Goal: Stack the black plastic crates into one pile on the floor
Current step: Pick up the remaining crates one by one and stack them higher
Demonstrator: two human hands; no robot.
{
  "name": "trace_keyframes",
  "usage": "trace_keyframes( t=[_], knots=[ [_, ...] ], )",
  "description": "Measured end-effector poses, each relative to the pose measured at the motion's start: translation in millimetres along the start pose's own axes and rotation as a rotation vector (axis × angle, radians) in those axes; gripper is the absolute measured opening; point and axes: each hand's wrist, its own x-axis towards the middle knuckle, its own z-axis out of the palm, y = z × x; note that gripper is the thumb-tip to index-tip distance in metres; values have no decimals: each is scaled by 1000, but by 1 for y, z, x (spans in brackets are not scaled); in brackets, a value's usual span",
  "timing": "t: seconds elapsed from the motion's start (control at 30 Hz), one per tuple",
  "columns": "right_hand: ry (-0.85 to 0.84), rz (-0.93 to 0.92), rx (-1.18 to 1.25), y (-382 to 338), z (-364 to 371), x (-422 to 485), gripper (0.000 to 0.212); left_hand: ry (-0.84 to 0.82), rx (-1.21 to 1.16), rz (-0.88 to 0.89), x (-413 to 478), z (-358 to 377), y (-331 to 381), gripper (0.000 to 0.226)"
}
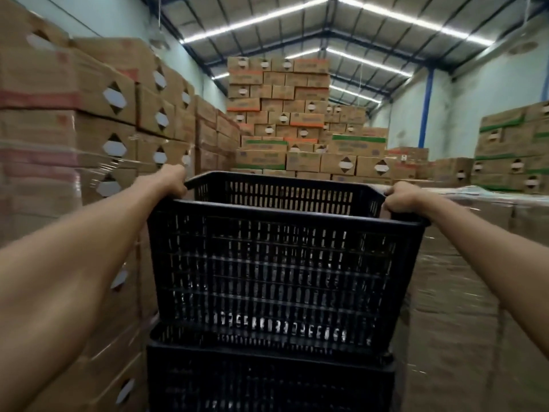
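Note:
A black slotted plastic crate fills the middle of the head view, upright and empty. My left hand grips its left rim near the far corner. My right hand grips its right rim. The crate's bottom sits in or just above the mouth of a second black crate below it; I cannot tell whether they touch. The floor under the pile is hidden.
Wrapped stacks of cardboard boxes rise close on the left. A lower wrapped pallet of boxes stands close on the right. More box stacks stand ahead. The crates fill the narrow aisle between them.

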Motion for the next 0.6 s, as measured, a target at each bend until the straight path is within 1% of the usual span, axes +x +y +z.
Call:
trace_keyframes(
  t=[0.17,0.33,0.47,0.6],
  knots=[
    [-110,-57,-93,-11,11,14,44,-66,-89,-41,-6,10,-3,45],
    [-133,-92,-166,-8,18,28,42,-109,-176,-73,3,18,-4,42],
    [-140,-85,-224,-5,19,33,44,-112,-176,-71,10,21,-2,44],
    [-182,-98,-269,-9,15,31,41,-138,-140,-63,10,21,-3,46]
  ],
)
